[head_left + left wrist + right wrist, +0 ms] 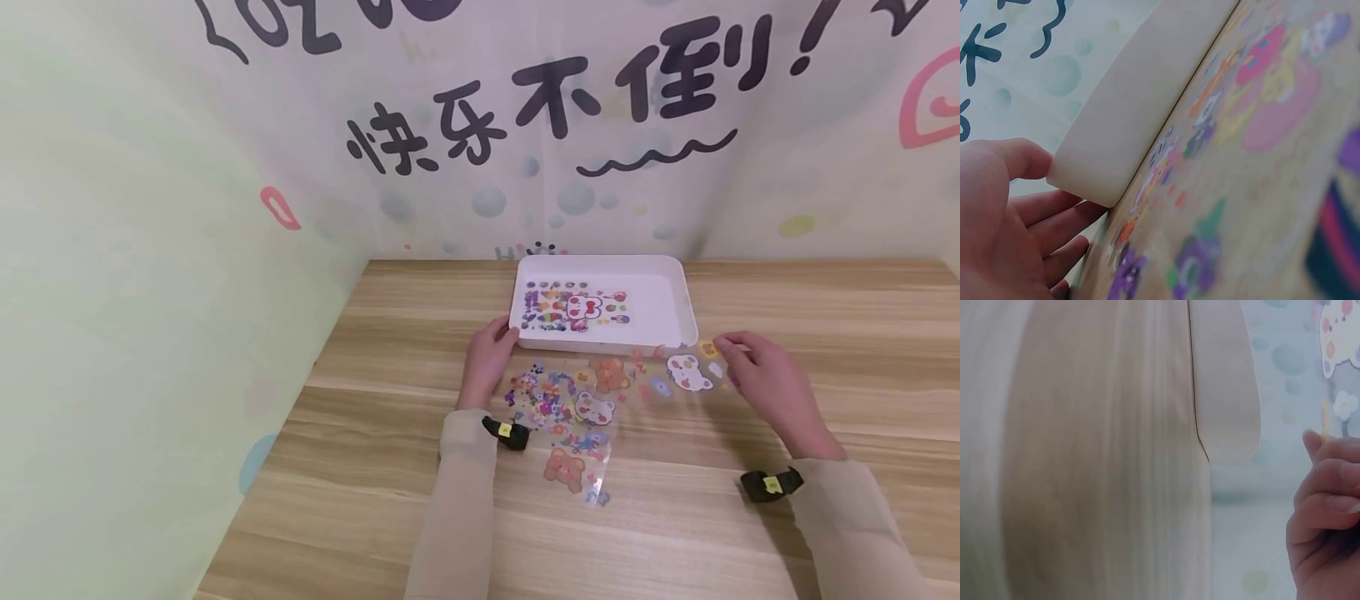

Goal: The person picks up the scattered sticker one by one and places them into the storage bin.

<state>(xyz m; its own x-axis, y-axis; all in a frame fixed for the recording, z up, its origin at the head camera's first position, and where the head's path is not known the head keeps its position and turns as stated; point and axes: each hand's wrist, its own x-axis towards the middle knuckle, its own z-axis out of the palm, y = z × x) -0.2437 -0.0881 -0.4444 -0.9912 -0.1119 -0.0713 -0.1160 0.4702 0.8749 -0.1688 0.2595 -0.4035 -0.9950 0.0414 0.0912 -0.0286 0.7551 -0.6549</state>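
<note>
At the front left corner of a white tray (660,296), my left hand (483,362) grips the rim; in the left wrist view its thumb is on the tray's edge (1122,106) and fingers lie against the corner. My right hand (772,383) pinches the right edge of a clear sticker sheet (688,372) with a white bear and small flowers, raised in front of the tray. The right wrist view shows curled fingers (1329,506) beside part of that sheet (1341,337). Inside the tray lies another sticker sheet (583,307) with a white rabbit-like figure.
More clear sticker sheets with brown bears (565,469) and colourful small figures (551,400) lie overlapping on the wooden table (375,500) in front of the tray. A printed cloth (465,200) hangs behind the table. Each wrist wears a black strap (771,484).
</note>
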